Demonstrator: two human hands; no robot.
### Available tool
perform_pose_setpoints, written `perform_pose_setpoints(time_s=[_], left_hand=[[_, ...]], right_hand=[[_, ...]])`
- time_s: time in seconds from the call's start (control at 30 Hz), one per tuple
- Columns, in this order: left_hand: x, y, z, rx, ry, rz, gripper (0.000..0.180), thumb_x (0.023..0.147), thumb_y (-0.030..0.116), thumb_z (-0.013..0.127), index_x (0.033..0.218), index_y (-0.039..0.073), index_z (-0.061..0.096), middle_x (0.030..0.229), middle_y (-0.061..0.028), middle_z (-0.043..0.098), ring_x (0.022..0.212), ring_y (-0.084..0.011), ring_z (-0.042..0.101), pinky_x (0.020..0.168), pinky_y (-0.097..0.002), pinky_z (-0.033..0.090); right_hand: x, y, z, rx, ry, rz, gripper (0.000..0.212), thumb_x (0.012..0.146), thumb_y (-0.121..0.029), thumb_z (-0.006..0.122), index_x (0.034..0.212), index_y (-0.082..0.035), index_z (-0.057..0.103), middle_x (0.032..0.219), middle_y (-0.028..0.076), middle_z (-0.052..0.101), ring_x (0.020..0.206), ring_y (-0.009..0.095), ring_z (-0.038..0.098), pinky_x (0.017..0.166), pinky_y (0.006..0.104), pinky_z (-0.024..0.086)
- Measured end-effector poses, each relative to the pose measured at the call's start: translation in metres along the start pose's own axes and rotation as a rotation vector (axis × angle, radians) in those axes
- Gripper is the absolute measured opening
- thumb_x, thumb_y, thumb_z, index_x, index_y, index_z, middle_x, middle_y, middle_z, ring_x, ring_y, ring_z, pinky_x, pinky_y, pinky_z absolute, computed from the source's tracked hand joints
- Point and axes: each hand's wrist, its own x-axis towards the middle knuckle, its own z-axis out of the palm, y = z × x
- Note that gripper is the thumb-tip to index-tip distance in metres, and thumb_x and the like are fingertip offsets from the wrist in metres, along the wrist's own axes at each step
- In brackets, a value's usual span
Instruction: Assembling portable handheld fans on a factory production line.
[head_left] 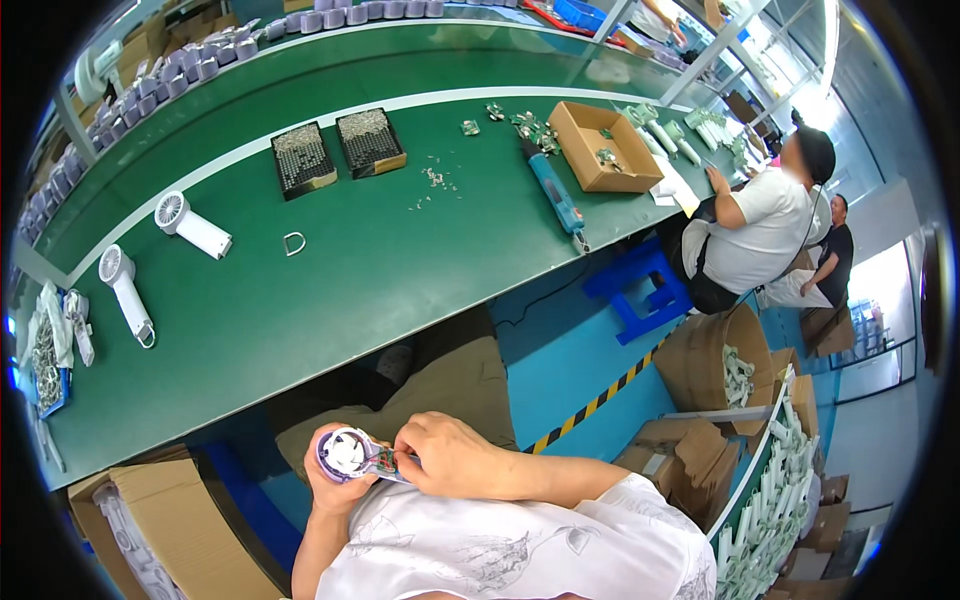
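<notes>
Head view: 1 opened purple-and-white fan (346,453), lying between left hand (334,492), curled round its head, and right hand (440,455), pinched on its handle beside the exposed board (384,460). Beyond, on the green table (330,310): 2 white fans (205,237), 1 teal screwdriver (556,192), 2 black trays (303,165).

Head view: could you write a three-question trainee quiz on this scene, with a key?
1. Multiple choice: which of the hands cups the round head of the opened fan? A) right B) left
2. True or false: the teal power tool lies outside the open cardboard box.
3. Count: how many white handheld fans lie at the left end of the green table?

Key: 1. B, the left hand. 2. True. 3. Two.
</notes>
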Motion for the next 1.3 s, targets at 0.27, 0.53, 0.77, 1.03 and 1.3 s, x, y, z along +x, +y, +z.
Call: perform_pose_setpoints(time_s=[0.27,0.53,0.77,1.03,1.3], left_hand=[[-0.006,0.005,0.006,-0.040,-0.012,-0.010,0.075,0.060,0.008,0.092,0.121,-0.003,0.050,0.102,-0.0158,0.067,0.093,-0.0280,0.072,0.084,-0.0394,0.059],[-0.010,0.000,-0.001,0.031,-0.014,-0.024,0.079,0.058,0.009,0.093,0.122,-0.002,0.049,0.102,-0.0155,0.067,0.092,-0.0283,0.071,0.084,-0.0403,0.059],[-0.013,-0.001,0.001,0.002,-0.010,-0.044,0.081,0.056,0.010,0.094,0.122,-0.001,0.047,0.101,-0.0149,0.066,0.089,-0.0285,0.071,0.083,-0.0409,0.060],[-0.014,-0.005,-0.003,0.039,-0.003,-0.046,0.084,0.057,0.015,0.096,0.122,0.000,0.046,0.102,-0.0143,0.066,0.089,-0.0274,0.071,0.082,-0.0392,0.060],[-0.015,-0.007,-0.011,0.068,-0.055,-0.009,0.080,0.058,0.010,0.094,0.123,-0.003,0.049,0.105,-0.0162,0.066,0.094,-0.0274,0.071,0.085,-0.0399,0.059]], right_hand=[[-0.005,-0.006,0.003,0.023,-0.025,0.056,0.014,0.084,-0.013,0.065,0.083,0.000,0.064,0.082,0.018,0.064,0.080,0.036,0.063,0.075,0.0456,0.052],[-0.004,-0.009,-0.003,0.066,-0.099,0.101,0.015,0.083,-0.013,0.063,0.080,0.001,0.064,0.081,0.019,0.065,0.077,0.037,0.065,0.074,0.0462,0.053],[-0.009,-0.006,0.003,0.022,-0.033,0.065,0.014,0.082,-0.013,0.069,0.081,0.000,0.065,0.078,0.016,0.066,0.070,0.032,0.066,0.065,0.0419,0.053],[-0.016,-0.006,0.012,-0.050,0.035,0.044,0.015,0.081,-0.013,0.069,0.080,0.001,0.064,0.079,0.016,0.066,0.070,0.031,0.066,0.065,0.0412,0.054],[-0.011,-0.006,0.003,0.025,-0.013,0.062,0.012,0.080,-0.012,0.070,0.079,-0.001,0.064,0.079,0.014,0.066,0.069,0.031,0.066,0.064,0.0407,0.054]])
